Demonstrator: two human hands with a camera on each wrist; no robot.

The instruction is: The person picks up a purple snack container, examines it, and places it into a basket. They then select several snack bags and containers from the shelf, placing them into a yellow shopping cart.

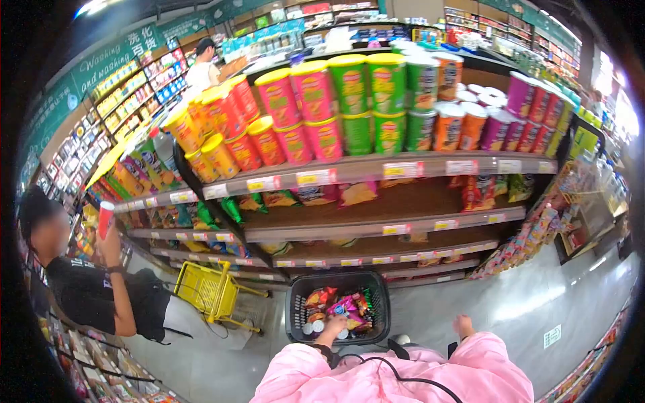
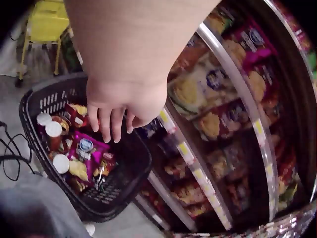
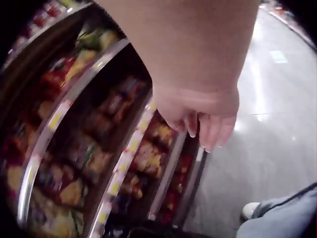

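Note:
A dark plastic shopping basket (image 1: pixel 381 316) stands on the floor in front of the shelves. In it lie snack bags, among them a purple chip bag (image 2: pixel 92 148), and several containers with white lids (image 2: pixel 53 129). My left hand (image 2: pixel 128 101) hangs over the basket, its fingers loosely extended downward and holding nothing. In the head view this hand (image 1: pixel 332 328) overlaps the near part of the basket. To the right of the basket, my right hand (image 3: pixel 200 114) hangs beside the lower shelves with relaxed fingers and nothing in them.
Stacked chip canisters (image 1: pixel 349 84) line the top shelf, and bagged snacks (image 1: pixel 478 191) lie below. A yellow cart (image 1: pixel 209 289) stands left of the basket. At the far left a person (image 1: pixel 87 289) holds up a red canister (image 1: pixel 105 218). Hanging packets (image 1: pixel 521 238) cover the shelf's right end.

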